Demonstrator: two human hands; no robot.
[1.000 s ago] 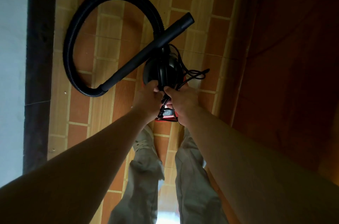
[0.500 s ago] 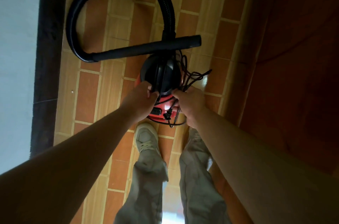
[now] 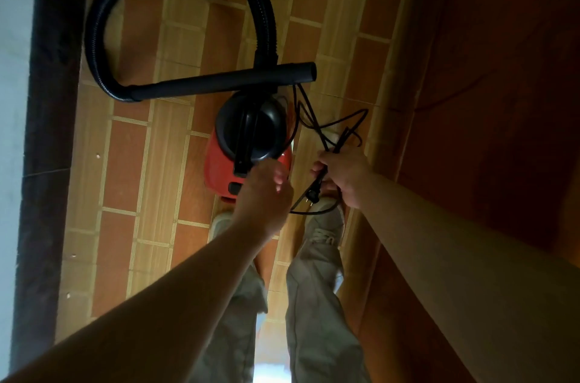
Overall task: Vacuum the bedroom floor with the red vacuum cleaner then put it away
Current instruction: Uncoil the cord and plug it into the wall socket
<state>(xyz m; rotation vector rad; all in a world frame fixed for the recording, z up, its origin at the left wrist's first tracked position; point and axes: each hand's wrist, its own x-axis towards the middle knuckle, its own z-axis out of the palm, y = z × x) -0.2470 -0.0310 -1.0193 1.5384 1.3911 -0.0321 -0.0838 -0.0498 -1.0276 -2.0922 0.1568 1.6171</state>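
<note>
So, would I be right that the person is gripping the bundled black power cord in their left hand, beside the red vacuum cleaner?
Not quite: it is the right hand that grips the bundled black power cord, beside the red vacuum cleaner. The left hand is at the near end of the vacuum's black handle instead. The head view shows this.

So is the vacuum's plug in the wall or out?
Out. The plug hangs free just below the right hand, which grips the bunched black cord. Its prongs are bare, and no socket is in view.
</note>
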